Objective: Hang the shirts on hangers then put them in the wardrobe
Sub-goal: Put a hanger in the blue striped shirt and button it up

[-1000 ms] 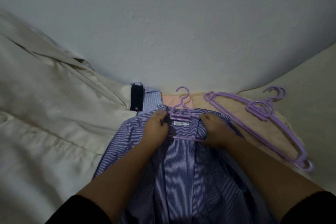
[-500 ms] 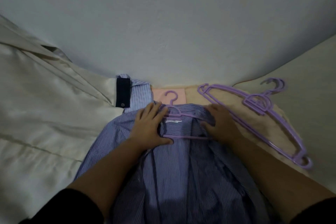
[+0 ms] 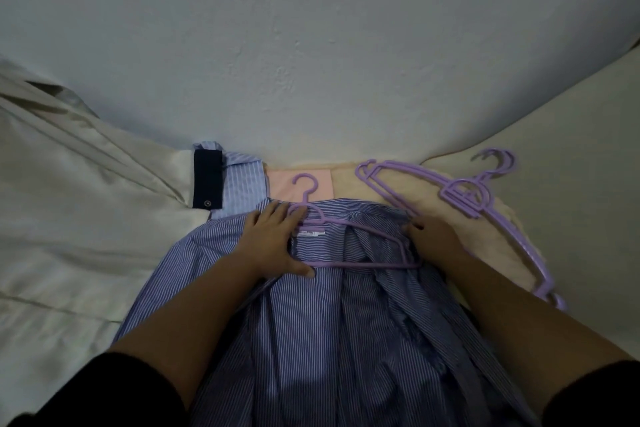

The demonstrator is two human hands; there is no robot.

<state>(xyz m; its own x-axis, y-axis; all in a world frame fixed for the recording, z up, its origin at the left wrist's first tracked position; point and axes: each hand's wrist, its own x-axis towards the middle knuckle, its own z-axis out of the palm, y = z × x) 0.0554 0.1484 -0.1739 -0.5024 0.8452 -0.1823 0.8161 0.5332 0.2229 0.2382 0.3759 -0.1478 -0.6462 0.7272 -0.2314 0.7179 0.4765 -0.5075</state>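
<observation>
left hand (image 3: pixel 273 241) flat on striped shirt (image 3: pixel 311 340)

Both forearms reach forward from the bottom corners, bare below dark sleeves pushed up near the elbows. The left hand (image 3: pixel 273 243) lies flat, palm down, fingers straight and spread forward, thumb stretched out sideways toward the right hand. The right hand (image 3: pixel 433 239) sits level with it, well apart, knuckles up; its fingertips are curled under, and what they hold cannot be made out.
</observation>
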